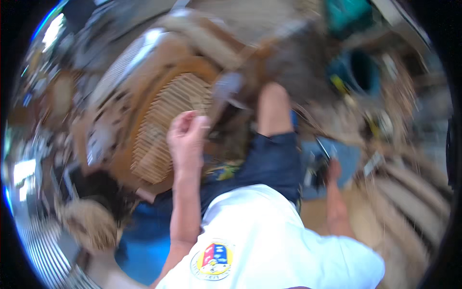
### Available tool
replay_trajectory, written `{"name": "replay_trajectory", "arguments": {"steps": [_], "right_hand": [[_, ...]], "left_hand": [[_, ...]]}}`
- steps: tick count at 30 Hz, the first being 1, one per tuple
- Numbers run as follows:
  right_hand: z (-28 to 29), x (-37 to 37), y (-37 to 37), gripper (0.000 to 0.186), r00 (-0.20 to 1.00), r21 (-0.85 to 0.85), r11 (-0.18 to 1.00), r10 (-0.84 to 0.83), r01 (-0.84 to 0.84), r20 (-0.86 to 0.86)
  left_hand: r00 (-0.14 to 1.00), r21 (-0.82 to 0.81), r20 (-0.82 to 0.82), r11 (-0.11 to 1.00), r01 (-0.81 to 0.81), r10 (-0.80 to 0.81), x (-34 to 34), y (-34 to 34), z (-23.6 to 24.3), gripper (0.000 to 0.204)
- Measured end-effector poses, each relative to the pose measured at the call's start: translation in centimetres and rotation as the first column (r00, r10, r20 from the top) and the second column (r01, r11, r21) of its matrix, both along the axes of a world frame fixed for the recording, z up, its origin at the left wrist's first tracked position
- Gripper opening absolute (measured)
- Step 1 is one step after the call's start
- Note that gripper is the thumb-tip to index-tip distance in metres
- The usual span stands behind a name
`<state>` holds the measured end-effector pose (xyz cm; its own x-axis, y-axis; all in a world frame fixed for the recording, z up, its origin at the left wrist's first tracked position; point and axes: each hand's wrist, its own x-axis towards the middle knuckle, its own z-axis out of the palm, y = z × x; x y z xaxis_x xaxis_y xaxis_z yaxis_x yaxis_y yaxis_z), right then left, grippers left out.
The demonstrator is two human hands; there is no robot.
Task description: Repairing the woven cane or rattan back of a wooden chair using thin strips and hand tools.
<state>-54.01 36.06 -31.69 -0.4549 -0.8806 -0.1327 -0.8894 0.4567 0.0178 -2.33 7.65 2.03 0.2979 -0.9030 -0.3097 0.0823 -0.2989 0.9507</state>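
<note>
My left hand (185, 137) is raised over a curved wooden piece with a panel of narrow slats (159, 115), fingers curled together; whether anything is in them I cannot make out. At the right, my right hand (333, 171) reaches down beside a blue-grey surface (349, 156) and appears closed on the end of a thin rod-like tool (322, 147). Motion blur smears both hands and the tool. My bare knee (273, 111) is bent beside the wooden piece.
A dark teal bucket (368, 72) and a green container (349, 14) stand at upper right. Long wooden boards (404, 192) lie at right. Blue material (144, 250) is at lower left, near a pale, rough tan object (91, 221). Blurred clutter surrounds me.
</note>
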Motion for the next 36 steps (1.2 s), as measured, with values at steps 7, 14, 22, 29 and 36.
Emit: {"name": "replay_trajectory", "arguments": {"steps": [7, 14, 22, 29, 36], "right_hand": [[3.9, 1.5, -2.4, 0.041, 0.885, 0.114, 0.925, -0.379, 0.362, 0.269], [13.4, 6.9, -3.4, 0.045, 0.339, 0.206, 0.904, -0.34, 0.375, 0.877], [10.8, 14.5, -3.9, 0.045, 0.426, 0.158, 0.826, -0.431, 0.541, 0.796], [7.8, 6.8, 9.3, 0.051, 0.403, 0.024, 0.557, -0.628, 0.83, 0.666], [4.3, -5.2, 14.1, 0.046, 0.736, 0.147, 0.808, -0.583, 0.571, 0.344]], "left_hand": [[0.996, -0.039, -0.069, 0.998, 0.047, -0.05, 2.0, -0.3, -4.0, 0.029], [0.996, -0.083, -0.078, 0.996, 0.044, -0.05, 3.2, -1.0, -4.6, 0.026], [0.983, -0.077, -0.118, 0.988, 0.132, -0.14, 3.8, -1.5, -5.0, 0.032], [0.982, -0.041, -0.033, 0.982, 0.186, -0.188, 4.4, -0.9, -5.9, 0.031], [0.981, 0.01, 0.025, 0.981, 0.194, -0.194, 4.3, -0.9, -6.0, 0.02]]}}
